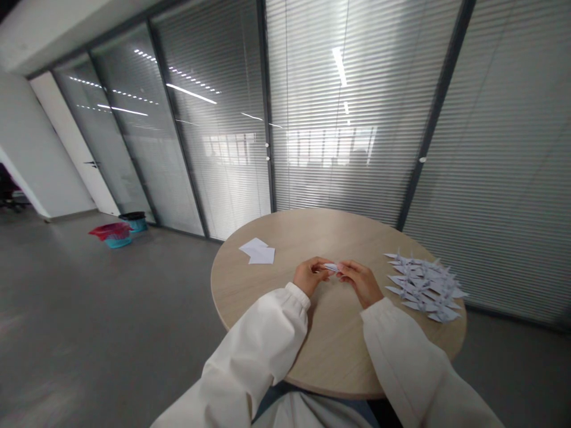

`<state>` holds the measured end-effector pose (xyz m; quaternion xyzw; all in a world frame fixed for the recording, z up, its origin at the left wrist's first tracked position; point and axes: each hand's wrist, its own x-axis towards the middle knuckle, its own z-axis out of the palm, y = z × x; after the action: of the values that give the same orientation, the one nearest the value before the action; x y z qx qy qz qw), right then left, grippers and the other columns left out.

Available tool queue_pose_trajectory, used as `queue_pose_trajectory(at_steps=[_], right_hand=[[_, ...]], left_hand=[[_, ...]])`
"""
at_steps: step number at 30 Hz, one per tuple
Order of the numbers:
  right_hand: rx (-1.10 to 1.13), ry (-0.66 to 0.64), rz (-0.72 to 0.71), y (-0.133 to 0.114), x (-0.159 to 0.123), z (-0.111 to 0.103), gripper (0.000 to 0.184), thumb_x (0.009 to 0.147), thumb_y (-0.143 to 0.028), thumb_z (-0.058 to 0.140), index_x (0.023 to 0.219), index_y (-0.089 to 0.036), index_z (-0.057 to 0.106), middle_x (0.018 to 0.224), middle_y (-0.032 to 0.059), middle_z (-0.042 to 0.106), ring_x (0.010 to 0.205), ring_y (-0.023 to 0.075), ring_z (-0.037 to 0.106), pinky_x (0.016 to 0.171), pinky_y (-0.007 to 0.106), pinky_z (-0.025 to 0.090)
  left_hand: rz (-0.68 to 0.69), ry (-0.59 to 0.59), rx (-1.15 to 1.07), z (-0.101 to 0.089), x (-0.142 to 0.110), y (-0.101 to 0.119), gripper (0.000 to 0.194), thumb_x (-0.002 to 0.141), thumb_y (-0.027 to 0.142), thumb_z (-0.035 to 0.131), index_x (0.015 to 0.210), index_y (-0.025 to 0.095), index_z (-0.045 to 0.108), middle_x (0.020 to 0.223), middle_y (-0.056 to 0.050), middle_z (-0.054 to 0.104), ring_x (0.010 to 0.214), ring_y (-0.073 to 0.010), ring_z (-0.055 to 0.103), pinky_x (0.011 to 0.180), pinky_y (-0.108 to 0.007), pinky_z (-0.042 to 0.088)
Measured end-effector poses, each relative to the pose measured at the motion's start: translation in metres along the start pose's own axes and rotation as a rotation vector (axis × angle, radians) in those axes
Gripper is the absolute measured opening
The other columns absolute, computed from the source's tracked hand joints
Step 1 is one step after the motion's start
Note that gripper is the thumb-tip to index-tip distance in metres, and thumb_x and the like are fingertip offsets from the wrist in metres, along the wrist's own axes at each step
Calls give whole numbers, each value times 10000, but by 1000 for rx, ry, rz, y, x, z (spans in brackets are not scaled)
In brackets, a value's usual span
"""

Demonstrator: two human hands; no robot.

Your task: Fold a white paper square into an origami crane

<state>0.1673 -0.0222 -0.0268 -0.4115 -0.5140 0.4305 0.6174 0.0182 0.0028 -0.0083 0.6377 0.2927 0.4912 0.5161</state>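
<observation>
Between both hands, above the middle of the round table, is a small piece of folded white paper (pixel 331 267). My left hand (pixel 311 275) pinches its left end between thumb and fingers. At the other end, my right hand (pixel 359 280) is closed on the paper too. The fingers cover much of it, so its exact folded shape cannot be made out. To the right lies a pile of folded white paper cranes (pixel 426 285), pointed and crowded together. Left of my hands, a few white paper sheets (pixel 261 252) overlap on the tabletop.
The round wooden table (pixel 330 356) stands close to a glass partition (pixel 357 107) with blinds. On the floor at left are a bin with a red liner (pixel 113 235) and a bin with a black liner (pixel 136 221). A white door (pixel 75 142) is farther back.
</observation>
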Motion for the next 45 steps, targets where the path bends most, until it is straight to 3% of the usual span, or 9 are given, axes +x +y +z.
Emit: queue_pose_trajectory(at_steps=[15,24,36,45], right_hand=[[-143,-40,-63,-9,-2,4,365,639,-444,643,838,-138,620,788,75,656,693,172,586,598,270,457],[-166,-26,-61,-14,-4,8,344,629,-432,649,809,-144,601,740,60,647,634,148,571,576,258,450],[-35,-56,44,-7,-2,4,332,579,-432,693,745,-154,622,673,25,640,593,140,561,596,263,441],[-208,-59,-38,-16,-6,7,330,615,-458,653,713,-149,591,593,17,584,575,140,527,559,247,408]], left_hand=[[7,53,-9,0,1,-1,249,597,216,658,811,95,620,652,-41,631,575,-110,572,477,-196,478],[-29,70,30,0,0,4,238,644,295,621,762,89,625,651,-63,643,581,-122,594,460,-188,465],[17,47,124,0,-2,2,232,674,321,591,743,100,602,601,-39,619,525,-99,565,451,-190,471],[-31,65,115,0,-3,7,247,666,345,601,698,100,601,587,-49,627,521,-106,579,431,-179,454]])
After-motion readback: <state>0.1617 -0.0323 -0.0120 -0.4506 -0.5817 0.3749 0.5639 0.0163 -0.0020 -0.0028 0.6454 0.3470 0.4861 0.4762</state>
